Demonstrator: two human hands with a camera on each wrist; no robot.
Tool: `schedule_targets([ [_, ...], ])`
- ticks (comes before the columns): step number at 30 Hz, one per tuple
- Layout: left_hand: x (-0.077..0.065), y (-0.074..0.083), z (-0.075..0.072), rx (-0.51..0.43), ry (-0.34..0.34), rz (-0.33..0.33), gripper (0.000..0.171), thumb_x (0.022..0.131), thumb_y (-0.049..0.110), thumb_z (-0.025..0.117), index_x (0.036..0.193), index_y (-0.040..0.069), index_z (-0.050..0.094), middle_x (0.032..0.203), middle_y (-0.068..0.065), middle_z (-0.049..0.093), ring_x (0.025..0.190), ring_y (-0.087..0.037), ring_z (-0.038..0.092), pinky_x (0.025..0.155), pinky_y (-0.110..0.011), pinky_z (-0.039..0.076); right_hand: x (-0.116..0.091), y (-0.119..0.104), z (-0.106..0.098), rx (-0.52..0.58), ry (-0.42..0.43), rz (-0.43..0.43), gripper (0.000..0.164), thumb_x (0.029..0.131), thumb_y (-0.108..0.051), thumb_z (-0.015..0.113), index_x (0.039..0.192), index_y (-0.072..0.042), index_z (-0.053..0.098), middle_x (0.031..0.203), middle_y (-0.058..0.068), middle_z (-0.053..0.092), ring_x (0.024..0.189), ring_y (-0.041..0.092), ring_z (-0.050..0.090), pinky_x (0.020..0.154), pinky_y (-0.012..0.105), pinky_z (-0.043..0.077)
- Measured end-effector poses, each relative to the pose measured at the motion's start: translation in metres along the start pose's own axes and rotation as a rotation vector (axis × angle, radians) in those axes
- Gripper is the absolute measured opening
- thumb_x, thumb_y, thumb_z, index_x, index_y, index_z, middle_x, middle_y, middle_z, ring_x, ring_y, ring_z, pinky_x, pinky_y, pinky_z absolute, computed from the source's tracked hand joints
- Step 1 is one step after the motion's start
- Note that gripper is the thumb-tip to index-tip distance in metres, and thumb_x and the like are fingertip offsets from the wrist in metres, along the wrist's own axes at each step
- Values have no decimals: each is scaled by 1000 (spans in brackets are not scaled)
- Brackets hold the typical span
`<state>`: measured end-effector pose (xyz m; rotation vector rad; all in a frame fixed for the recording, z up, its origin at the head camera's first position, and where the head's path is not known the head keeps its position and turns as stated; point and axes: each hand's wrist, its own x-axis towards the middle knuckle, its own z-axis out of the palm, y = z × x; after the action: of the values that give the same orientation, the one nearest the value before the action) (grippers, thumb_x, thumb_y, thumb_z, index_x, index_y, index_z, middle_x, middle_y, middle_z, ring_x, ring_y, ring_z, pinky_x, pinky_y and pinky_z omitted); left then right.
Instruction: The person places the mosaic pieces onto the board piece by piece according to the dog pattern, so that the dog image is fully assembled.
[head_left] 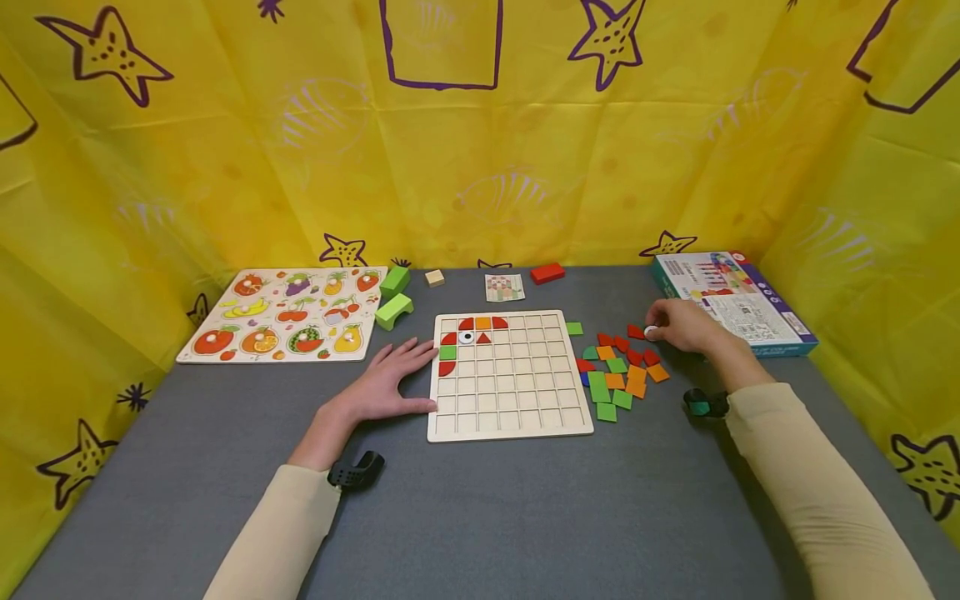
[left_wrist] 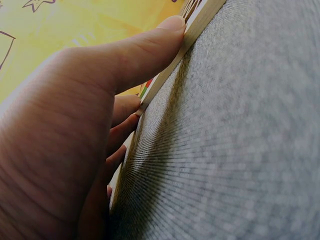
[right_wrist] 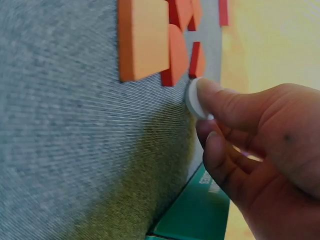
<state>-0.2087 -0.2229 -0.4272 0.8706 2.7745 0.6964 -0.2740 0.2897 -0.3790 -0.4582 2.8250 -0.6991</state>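
"See anything on the left of the tabletop (head_left: 480, 517)?"
"Yes, a fruit puzzle board (head_left: 283, 315) lying flat; just beside its right edge, a green block (head_left: 394, 281) and a green arch (head_left: 392, 309)."
"And farther along?"
"Spot a small beige block (head_left: 435, 278), then a red block (head_left: 548, 273); at far right, a teal-edged box (head_left: 750, 312)."
"Behind?"
"Yellow cloth (head_left: 630, 175) with purple starfish."

This place looks like a small play corner, arranged on a grey table (head_left: 480, 521). Yellow cloth (head_left: 435, 142), decorated with starfish (head_left: 107, 55) and fish (head_left: 322, 117), hangs behind the table and on both its sides. The table carries a fruit puzzle (head_left: 272, 323), a wooden grid board (head_left: 519, 393), green toy blocks (head_left: 392, 312) and a printed box (head_left: 738, 308). Whether the corner belongs to a home, a classroom or a studio, I cannot tell.
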Motion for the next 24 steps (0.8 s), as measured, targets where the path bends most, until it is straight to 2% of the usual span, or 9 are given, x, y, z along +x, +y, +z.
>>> schedule_targets([
  [2, 0, 0, 0, 1, 0, -1, 95, 84, 58, 74, 158, 11, 36, 163, -8, 30, 152, -33, 14, 117, -60, 3, -1, -2, -2, 37, 3, 17, 18, 96, -13, 71, 101, 3, 64, 92, 12, 63, 82, 28, 53, 75, 41, 45],
  [8, 0, 1, 0, -2, 4, 0, 95, 84, 57, 75, 158, 11, 36, 163, -8, 30, 152, -34, 14, 117, -60, 3, 1, -10, -1, 155, -4, 24, 28, 99, -16, 67, 120, 3, 68, 109, 16, 66, 91, 29, 59, 77, 35, 50],
  [14, 0, 1, 0, 0, 3, 4, 96, 84, 57, 75, 158, 11, 36, 163, -8, 30, 152, -34, 14, 117, -60, 3, 9, -25, 6, 279, 1, -3, 20, 99, -13, 67, 113, 2, 68, 102, 15, 67, 84, 29, 62, 74, 31, 54],
  [19, 1, 1, -1, -3, 8, 8, 95, 84, 55, 75, 158, 11, 35, 164, -7, 29, 152, -33, 14, 118, -59, 3, 17, -35, 12, 253, 41, -34, 18, 96, -17, 71, 107, -2, 72, 97, 11, 69, 85, 29, 59, 76, 35, 50],
  [24, 0, 1, -1, -4, 9, 11, 95, 84, 57, 75, 158, 11, 35, 164, -7, 29, 152, -34, 14, 117, -60, 3, 24, -43, 18, 263, 27, -39, 19, 97, -17, 70, 109, -2, 73, 98, 10, 71, 87, 28, 59, 79, 36, 49],
])
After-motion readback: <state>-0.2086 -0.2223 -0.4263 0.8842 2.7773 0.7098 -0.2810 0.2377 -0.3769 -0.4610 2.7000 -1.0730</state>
